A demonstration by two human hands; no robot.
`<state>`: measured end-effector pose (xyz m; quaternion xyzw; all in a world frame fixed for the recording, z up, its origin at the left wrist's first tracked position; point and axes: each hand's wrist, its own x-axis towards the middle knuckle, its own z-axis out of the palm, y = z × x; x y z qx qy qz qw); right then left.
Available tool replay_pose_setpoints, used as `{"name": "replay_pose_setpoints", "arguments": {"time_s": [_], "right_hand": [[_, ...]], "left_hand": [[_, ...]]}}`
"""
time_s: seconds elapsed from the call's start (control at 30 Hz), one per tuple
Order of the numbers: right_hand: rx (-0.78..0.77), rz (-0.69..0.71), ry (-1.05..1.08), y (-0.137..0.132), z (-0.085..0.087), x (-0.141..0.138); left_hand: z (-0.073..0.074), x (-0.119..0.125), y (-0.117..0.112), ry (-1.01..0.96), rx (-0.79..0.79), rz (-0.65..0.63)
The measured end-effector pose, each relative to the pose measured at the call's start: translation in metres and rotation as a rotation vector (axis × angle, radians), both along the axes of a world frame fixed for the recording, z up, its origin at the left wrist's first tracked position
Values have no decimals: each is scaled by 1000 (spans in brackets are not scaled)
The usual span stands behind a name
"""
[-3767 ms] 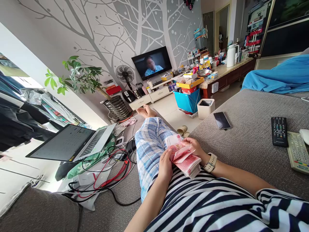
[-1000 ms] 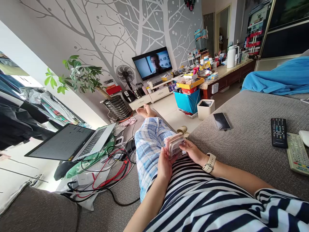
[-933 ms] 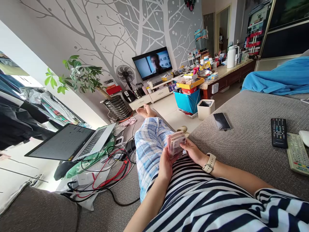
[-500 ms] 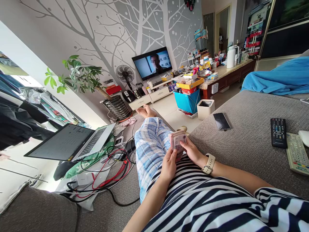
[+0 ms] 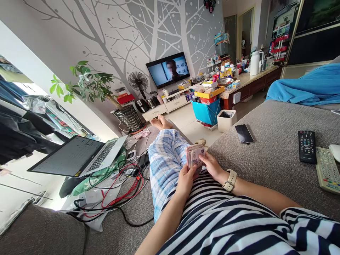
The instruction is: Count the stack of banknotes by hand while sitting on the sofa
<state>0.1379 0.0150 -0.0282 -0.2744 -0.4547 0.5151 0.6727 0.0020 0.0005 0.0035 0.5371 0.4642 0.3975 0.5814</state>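
A: What is held, and where?
B: Over the lap, beside the gray sofa seat (image 5: 271,156). The left hand (image 5: 186,179) and right hand (image 5: 214,168) both grip the banknote stack (image 5: 195,156) upright (already gathered, no loose note visible).

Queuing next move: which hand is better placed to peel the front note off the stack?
The right hand, likely: its fingers lie on the front note; the left hand props the stack from below.
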Motion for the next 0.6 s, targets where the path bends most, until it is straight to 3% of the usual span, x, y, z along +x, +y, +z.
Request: {"name": "replay_pose_setpoints", "arguments": {"time_s": [0.27,0.33,0.47,0.6], "right_hand": [[76,33,-180,-3,0,0],[74,37,-202,-2,-2,1],[135,39,-256,-1,-3,1],[173,47,-272,-2,2,2]], "left_hand": [[-5,-3,-1,-13,65,16],[-3,-5,-3,80,148,46],[5,-11,-8,347,463,157],[13,-13,-9,507,601,219]]}}
